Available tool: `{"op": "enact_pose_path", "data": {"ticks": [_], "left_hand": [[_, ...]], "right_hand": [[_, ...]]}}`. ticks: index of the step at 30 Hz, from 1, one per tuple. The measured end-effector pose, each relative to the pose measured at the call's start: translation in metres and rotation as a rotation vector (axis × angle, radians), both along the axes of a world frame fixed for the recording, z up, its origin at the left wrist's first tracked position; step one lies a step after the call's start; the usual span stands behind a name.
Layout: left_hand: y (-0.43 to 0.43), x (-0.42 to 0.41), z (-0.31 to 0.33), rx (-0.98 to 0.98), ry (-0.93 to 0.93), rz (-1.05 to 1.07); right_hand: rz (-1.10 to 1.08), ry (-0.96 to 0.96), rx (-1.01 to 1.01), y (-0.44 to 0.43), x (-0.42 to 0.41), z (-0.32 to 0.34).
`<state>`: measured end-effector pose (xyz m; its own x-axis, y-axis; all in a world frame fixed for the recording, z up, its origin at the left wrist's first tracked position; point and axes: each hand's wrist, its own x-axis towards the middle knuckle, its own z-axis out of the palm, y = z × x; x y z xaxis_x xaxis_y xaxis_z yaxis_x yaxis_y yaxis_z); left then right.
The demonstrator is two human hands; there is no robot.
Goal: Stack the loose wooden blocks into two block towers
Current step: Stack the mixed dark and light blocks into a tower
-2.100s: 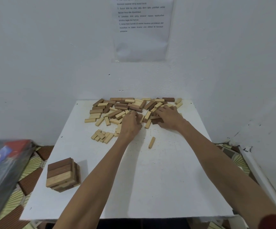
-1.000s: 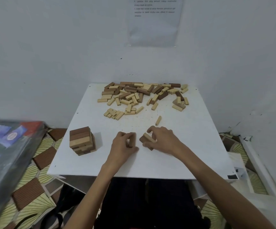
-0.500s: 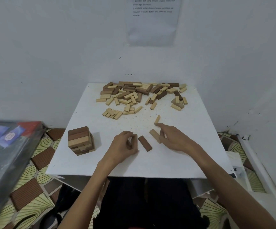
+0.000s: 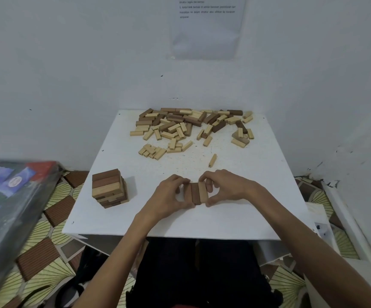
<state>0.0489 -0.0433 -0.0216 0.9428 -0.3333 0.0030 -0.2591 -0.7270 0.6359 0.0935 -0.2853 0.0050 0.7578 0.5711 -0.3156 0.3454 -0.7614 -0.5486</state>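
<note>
So far left there's a dark shiny box (image 4: 13, 196) poking into view over a patterned floor mat (image 4: 53, 232). On the white table (image 4: 258, 207), near its left edge, sits the first block tower (image 4: 110, 188), several layers of mixed brown and pale wood, standing on its own with nobody touching it. Right of that, the left hand (image 4: 169, 196) has fingers and thumb curled round one side of a row of three blocks (image 4: 196, 193) lying flat and touching each other: a brownish one, a dark one, a pale one. The right hand (image 4: 226, 187) pinches the same row from the other side, thumb at the near end, fingers at the far end. Just behind the hands lies a single pale block (image 4: 212, 160), and the big loose pile (image 4: 191, 127) is spread across the far side of the table, against the wall.
</note>
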Motion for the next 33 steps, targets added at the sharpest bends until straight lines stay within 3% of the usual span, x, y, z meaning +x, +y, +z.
{"op": "enact_pose_path", "data": {"ticks": [12,22,27,33], "left_hand": [[0.0,0.008,0.004,0.011,0.049,-0.103],[0.003,0.014,0.008,0.096,0.08,-0.095],[0.013,0.012,0.005,0.239,0.008,-0.044],[0.011,0.008,-0.001,0.118,-0.007,-0.023]], "right_hand": [[-0.092,-0.14,0.16,0.004,-0.02,-0.018],[-0.034,-0.007,0.03,-0.004,-0.008,-0.011],[-0.013,-0.087,0.017,-0.01,-0.002,-0.012],[0.011,-0.154,0.047,-0.004,-0.002,-0.019]]}}
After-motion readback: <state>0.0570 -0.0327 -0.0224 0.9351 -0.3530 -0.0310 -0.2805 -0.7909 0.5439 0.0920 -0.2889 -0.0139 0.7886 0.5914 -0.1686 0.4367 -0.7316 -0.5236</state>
